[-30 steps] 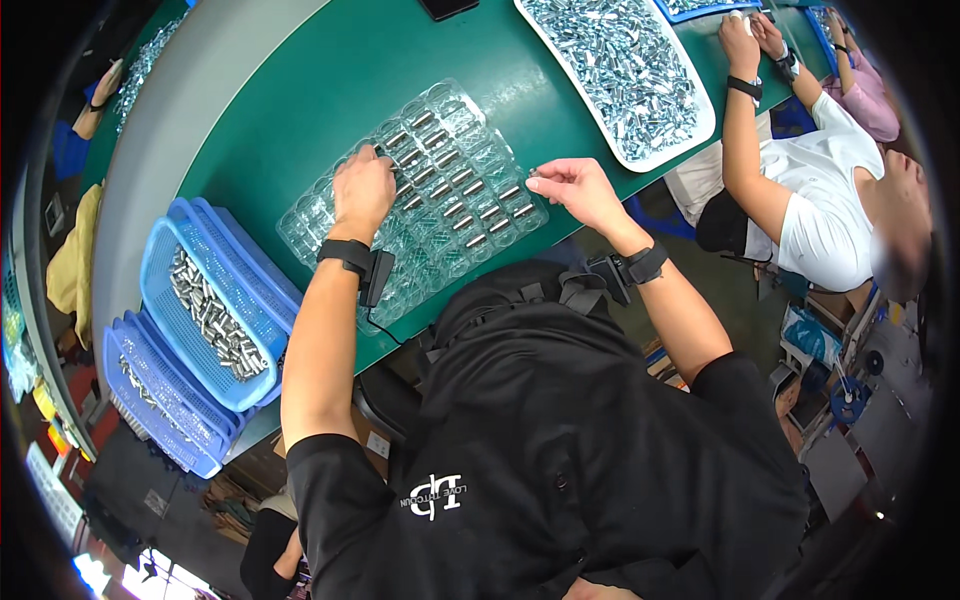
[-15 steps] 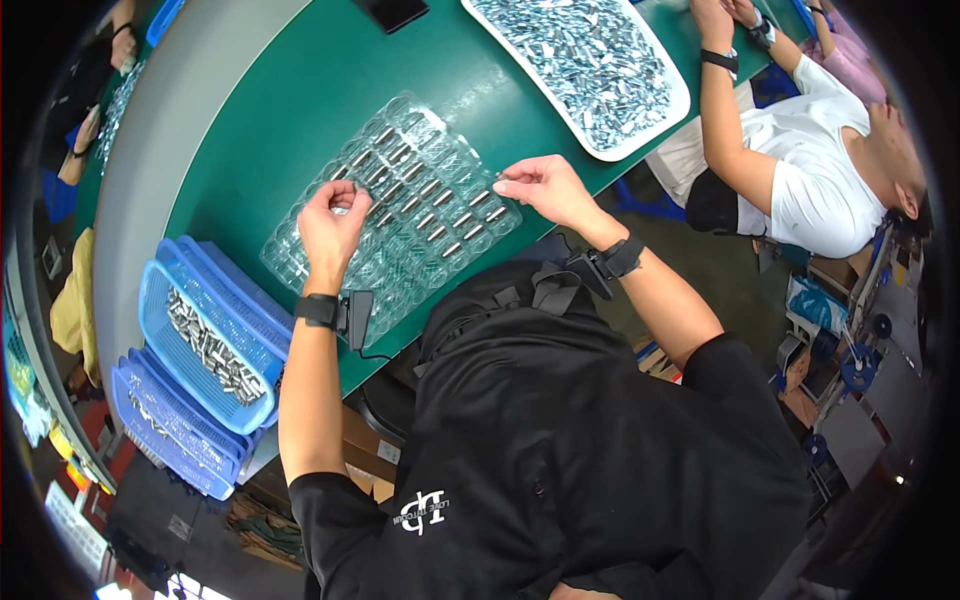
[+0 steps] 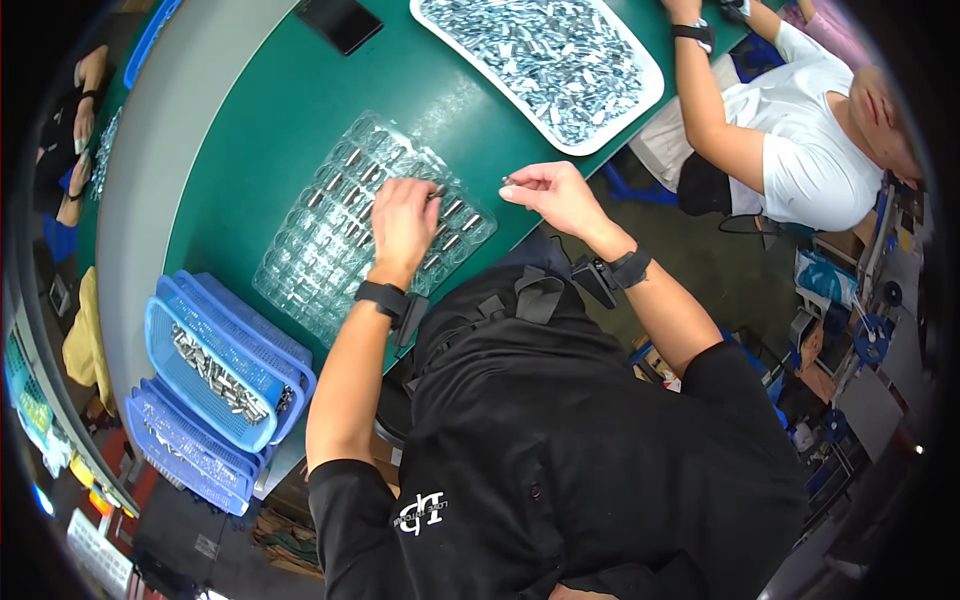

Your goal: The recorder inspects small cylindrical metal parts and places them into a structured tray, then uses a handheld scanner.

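Note:
A clear plastic tray (image 3: 315,260) with rows of round-ended pockets lies slanted on the green table. Several small metal cylinders (image 3: 470,222) rest in its pockets, mostly in the upper and right part. My left hand (image 3: 403,225) is over the tray, fingers closed around a small dark metal cylinder at the fingertips and covering some pockets. Just off the tray's right corner, my right hand (image 3: 560,200) is raised, its thumb and forefinger pinching a small metal part (image 3: 508,182); its exact shape is mostly hidden by the fingers.
A white bin (image 3: 655,85) full of shiny metal pieces stands at the far right. Stacked blue baskets (image 3: 160,335) with metal cylinders are at the left. A black phone-like slab (image 3: 340,22) lies at the back. A person in a white shirt (image 3: 820,150) sits on the right.
My left hand has moved right across the tray, toward its right part. My right hand stays near the tray's right corner, still pinching. The view has shifted slightly.

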Demonstrator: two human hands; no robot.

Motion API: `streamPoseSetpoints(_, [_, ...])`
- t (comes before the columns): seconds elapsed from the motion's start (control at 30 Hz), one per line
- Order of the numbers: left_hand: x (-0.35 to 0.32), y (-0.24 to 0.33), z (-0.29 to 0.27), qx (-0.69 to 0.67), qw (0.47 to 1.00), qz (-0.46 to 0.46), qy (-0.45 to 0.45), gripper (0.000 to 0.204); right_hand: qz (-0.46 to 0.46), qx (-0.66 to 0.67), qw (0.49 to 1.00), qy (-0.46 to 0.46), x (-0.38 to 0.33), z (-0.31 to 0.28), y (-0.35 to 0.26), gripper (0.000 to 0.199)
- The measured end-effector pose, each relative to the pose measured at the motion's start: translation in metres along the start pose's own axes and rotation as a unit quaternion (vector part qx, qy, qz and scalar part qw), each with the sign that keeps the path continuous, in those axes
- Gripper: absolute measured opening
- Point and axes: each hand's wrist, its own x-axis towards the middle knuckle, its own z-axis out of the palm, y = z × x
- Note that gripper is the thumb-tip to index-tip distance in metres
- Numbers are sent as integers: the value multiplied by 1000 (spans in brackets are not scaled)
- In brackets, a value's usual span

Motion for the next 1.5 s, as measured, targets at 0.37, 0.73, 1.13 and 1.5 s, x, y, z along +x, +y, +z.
streamPoseSetpoints(0.37, [-11,-1,7,8,997,-47,63,11,-2,-50,998,-26,-5,14,-15,22])
streamPoseSetpoints(0.73, [-18,-98,-64,207,963,-131,109,7,-1,-84,996,-27,-4,14,-16,21])
streamPoseSetpoints(1.13, [-10,-106,-63,303,944,-110,-62,8,1,-99,995,-7,-2,22,-20,25])
streamPoseSetpoints(1.5, [-8,-91,-85,219,973,-73,-12,14,9,-97,995,-20,3,18,-14,30])
